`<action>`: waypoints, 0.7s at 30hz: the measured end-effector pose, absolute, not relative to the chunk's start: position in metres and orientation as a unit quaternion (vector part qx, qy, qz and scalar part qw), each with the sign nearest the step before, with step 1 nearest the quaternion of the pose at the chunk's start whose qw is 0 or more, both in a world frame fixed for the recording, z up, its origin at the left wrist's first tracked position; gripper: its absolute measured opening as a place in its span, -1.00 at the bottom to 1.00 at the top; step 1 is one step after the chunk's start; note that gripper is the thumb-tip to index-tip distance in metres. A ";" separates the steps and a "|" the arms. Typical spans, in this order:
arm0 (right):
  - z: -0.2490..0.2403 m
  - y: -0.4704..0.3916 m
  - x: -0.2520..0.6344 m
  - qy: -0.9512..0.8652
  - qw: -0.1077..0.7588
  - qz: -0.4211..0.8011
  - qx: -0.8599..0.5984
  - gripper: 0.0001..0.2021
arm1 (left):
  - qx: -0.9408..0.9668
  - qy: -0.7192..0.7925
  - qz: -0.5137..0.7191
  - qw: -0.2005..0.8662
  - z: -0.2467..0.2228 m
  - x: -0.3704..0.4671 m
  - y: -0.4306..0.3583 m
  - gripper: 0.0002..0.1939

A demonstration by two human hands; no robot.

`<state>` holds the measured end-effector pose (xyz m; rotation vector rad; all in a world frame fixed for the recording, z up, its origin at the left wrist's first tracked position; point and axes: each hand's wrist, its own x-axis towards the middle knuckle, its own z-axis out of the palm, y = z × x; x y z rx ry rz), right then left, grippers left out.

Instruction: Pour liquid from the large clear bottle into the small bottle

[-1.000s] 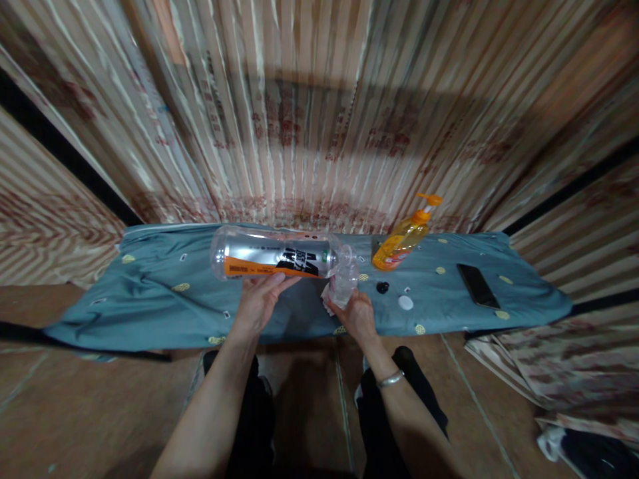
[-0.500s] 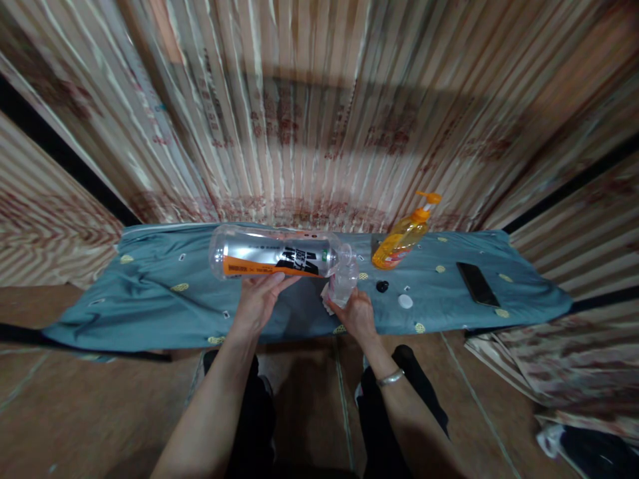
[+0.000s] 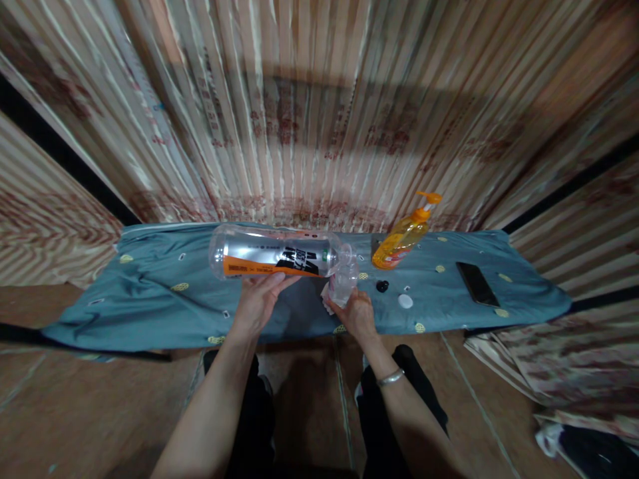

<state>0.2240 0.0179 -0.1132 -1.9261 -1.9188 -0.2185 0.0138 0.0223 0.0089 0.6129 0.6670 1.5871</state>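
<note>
A large clear bottle (image 3: 272, 253) with a silver and orange label lies sideways in the air, its neck pointing right. My left hand (image 3: 260, 299) grips it from below, fingers around its underside. My right hand (image 3: 357, 314) is closed around a small clear bottle (image 3: 342, 283), whose top is at the large bottle's mouth. Whether liquid passes between them is too faint to tell. Something pale (image 3: 327, 299) shows beside the small bottle, to the left of my right fingers.
On the teal cloth (image 3: 150, 286) stand an orange pump bottle (image 3: 402, 241), a small black cap (image 3: 382, 286), a white round lid (image 3: 405, 301) and a dark phone (image 3: 476, 284). A pleated curtain (image 3: 309, 133) hangs behind.
</note>
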 end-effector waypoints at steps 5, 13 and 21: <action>-0.112 0.018 0.224 -0.692 0.205 -0.076 -0.688 -0.42 | 0.273 0.297 0.683 0.610 0.009 0.014 0.023 -0.70; -0.111 0.018 0.224 -0.689 0.193 -0.070 -0.695 -0.39 | 0.269 0.298 0.683 0.610 0.009 0.015 0.023 -0.69; -0.107 0.018 0.223 -0.688 0.197 -0.059 -0.696 -0.41 | 0.271 0.294 0.683 0.611 0.009 0.014 0.023 -0.68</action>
